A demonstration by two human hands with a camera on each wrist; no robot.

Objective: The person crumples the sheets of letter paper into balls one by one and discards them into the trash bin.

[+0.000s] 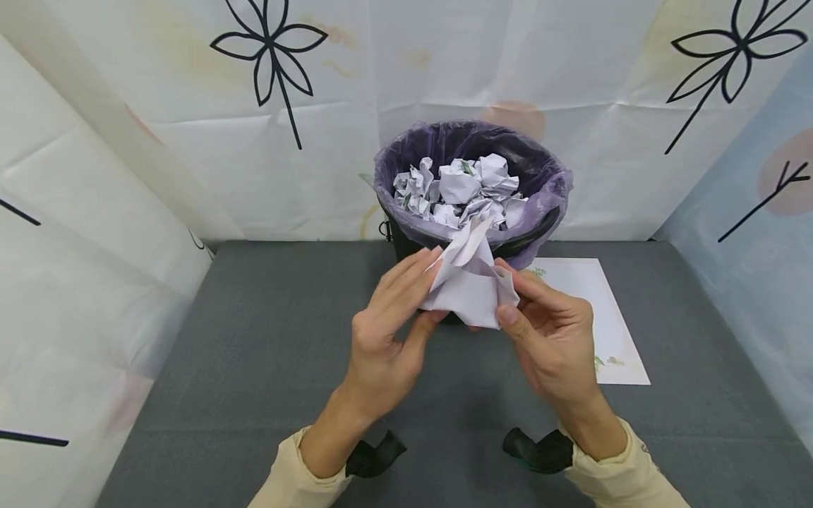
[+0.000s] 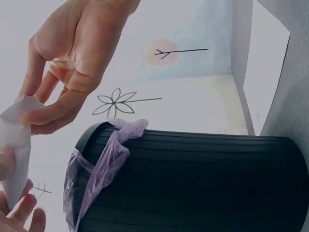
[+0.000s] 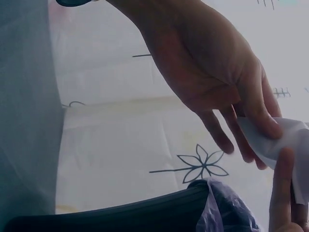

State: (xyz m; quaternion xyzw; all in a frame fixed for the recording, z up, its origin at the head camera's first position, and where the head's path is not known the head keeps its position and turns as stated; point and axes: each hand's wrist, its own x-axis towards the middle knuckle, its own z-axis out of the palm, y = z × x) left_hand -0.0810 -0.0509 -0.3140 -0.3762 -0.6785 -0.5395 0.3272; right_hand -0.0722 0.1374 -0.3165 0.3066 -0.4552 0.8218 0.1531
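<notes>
Both hands hold a creased, folded piece of white paper (image 1: pixel 466 289) in front of the bin's rim. My left hand (image 1: pixel 387 339) pinches its left side, thumb below and fingers laid along the upper edge. On the right side, my right hand (image 1: pixel 555 331) grips the paper between thumb and fingers. The left wrist view shows the paper (image 2: pixel 14 140) between the fingers of both hands, beside the bin's mouth. Just behind the hands is a black bin (image 2: pixel 207 179) with a purple liner (image 1: pixel 546 194); crumpled paper balls (image 1: pixel 460 183) fill part of it.
A flat white sheet (image 1: pixel 616 339) with small printed plants lies on the grey table (image 1: pixel 273 339), right of the bin and partly behind my right hand. White cloth with flower drawings (image 1: pixel 269 42) hangs behind, with more cloth along both sides.
</notes>
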